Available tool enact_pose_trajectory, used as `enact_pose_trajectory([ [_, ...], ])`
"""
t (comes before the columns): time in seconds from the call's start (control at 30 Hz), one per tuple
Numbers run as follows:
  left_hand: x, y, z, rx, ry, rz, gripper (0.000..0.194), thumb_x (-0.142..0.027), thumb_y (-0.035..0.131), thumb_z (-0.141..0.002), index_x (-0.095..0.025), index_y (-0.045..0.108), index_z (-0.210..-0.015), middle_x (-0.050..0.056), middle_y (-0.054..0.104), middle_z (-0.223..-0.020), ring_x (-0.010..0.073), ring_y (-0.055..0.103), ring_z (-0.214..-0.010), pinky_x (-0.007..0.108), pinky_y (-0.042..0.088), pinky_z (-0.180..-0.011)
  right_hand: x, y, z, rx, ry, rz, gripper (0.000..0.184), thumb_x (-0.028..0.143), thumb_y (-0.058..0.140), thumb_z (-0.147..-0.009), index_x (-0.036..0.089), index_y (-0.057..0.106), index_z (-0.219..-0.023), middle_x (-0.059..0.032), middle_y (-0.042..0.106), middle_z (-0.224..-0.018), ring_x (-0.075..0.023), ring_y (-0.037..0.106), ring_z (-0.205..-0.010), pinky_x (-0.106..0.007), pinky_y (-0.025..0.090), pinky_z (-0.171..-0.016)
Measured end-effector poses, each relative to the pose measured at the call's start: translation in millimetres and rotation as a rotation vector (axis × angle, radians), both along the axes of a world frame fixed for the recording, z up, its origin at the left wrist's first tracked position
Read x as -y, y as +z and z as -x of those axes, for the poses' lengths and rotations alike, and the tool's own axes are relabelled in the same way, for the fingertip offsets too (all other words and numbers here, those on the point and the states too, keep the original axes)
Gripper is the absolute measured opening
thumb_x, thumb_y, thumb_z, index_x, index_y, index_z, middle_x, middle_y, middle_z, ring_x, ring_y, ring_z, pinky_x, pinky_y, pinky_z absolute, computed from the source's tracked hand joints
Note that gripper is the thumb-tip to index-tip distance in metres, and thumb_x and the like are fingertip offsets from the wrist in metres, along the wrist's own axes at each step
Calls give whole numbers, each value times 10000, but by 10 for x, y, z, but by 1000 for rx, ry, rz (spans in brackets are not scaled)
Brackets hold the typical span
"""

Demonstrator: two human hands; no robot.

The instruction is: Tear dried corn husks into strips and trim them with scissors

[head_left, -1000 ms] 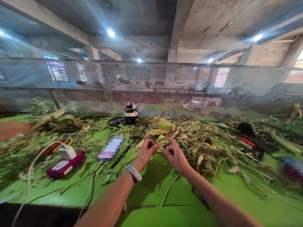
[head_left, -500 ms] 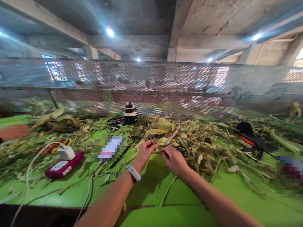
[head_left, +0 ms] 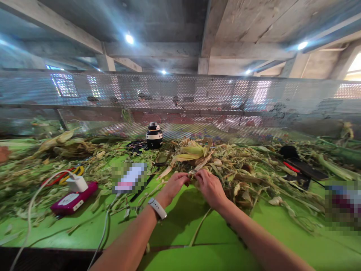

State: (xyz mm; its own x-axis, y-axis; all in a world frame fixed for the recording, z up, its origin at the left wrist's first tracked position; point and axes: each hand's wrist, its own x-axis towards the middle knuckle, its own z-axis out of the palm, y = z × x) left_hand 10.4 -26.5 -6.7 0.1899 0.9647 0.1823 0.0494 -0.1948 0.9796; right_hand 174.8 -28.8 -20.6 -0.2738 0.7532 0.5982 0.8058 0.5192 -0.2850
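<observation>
Over the near edge of a heap of dried corn husks [head_left: 194, 150], my two hands meet with fingertips almost touching. My left hand [head_left: 173, 187], with a white watch band [head_left: 157, 208] on its wrist, pinches a small piece of husk [head_left: 192, 173]. From the other side, my right hand [head_left: 210, 189] closes its thumb and fingers on the same piece. Most of that piece is hidden behind the fingers. Beyond them lie broad yellow-green husk leaves on the pile.
Husk scraps cover much of the green table [head_left: 180, 233]. On the left are a magenta power strip [head_left: 72, 201] with a white charger, red- and yellow-handled tools and a blurred phone [head_left: 130, 178]. A black bottle [head_left: 154, 136] stands behind. Another person's hand [head_left: 3, 154] shows far left.
My right hand has moved up and left, and its fingers now close on the husk beside my left fingers. The other person's hand has drawn back toward the left edge.
</observation>
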Motion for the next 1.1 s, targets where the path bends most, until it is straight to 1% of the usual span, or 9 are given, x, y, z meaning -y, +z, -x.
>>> enact_pose_trajectory([
  [0.1, 22, 7, 2, -23, 9, 38, 171, -299, 583, -707, -196, 657, -591, 25, 604, -642, 174, 501, -653, 276, 378, -614, -32, -40, -10, -130, -26, 100, 143, 243, 431, -920, 221, 569, -890, -34, 659, -769, -177, 586, -651, -264, 385, -601],
  [0.3, -70, -97, -18, 18, -94, 18, 241, -383, 716, -645, -165, 659, -733, 6, 611, -699, 141, 497, -656, 264, 390, -632, -39, -20, -10, -378, 42, 129, 137, 307, 450, -885, 220, 552, -859, -39, 659, -766, -174, 597, -651, -269, 429, -619],
  [0.4, -114, -110, -10, 81, -55, 3, 279, -401, 736, -625, -177, 660, -775, 6, 638, -749, 144, 531, -702, 270, 426, -686, -42, 21, -35, -438, 47, 199, 196, 364, 491, -862, 205, 547, -961, -32, 655, -753, -171, 604, -644, -265, 433, -603],
  [0.57, -153, -67, 36, 151, 28, 42, 376, -436, 785, -560, -168, 659, -792, 21, 668, -774, 149, 562, -712, 281, 452, -698, -72, 86, -100, -437, 32, 304, 437, 401, 620, -766, 178, 517, -1127, 7, 648, -676, -158, 583, -588, -260, 419, -574],
  [0.83, -155, -40, 82, 234, 203, 73, 364, -390, 807, -523, -150, 638, -739, 8, 641, -711, 132, 563, -671, 263, 447, -674, -97, 127, -157, -485, 167, 445, 543, 341, 677, -705, 153, 516, -1188, 58, 578, -605, -127, 533, -558, -238, 395, -539],
  [0.9, -156, -41, 86, 236, 210, 81, 354, -384, 802, -528, -156, 636, -743, 5, 640, -708, 132, 562, -669, 262, 441, -671, -125, 125, -185, -482, 169, 439, 456, 305, 668, -699, 161, 574, -1121, 45, 593, -620, -128, 537, -569, -241, 403, -549],
  [1.0, -155, -41, 85, 241, 202, 91, 357, -387, 797, -534, -160, 630, -753, 6, 640, -714, 134, 565, -676, 265, 434, -675, -168, 137, -237, -440, 119, 406, 166, 293, 632, -717, 171, 660, -826, 11, 621, -641, -139, 555, -601, -255, 417, -580],
  [1.03, -154, -43, 82, 243, 195, 95, 366, -387, 799, -531, -160, 626, -760, 7, 642, -721, 135, 568, -681, 266, 433, -677, -176, 149, -251, -425, 96, 394, 132, 302, 623, -724, 174, 653, -735, 3, 620, -637, -143, 554, -602, -261, 418, -584],
  [1.1, -155, -54, 74, 246, 183, 106, 397, -386, 808, -518, -161, 611, -779, 8, 647, -730, 139, 577, -693, 267, 434, -679, -175, 181, -267, -423, 57, 332, 177, 335, 618, -736, 180, 634, -652, -9, 609, -635, -151, 547, -604, -269, 420, -587],
])
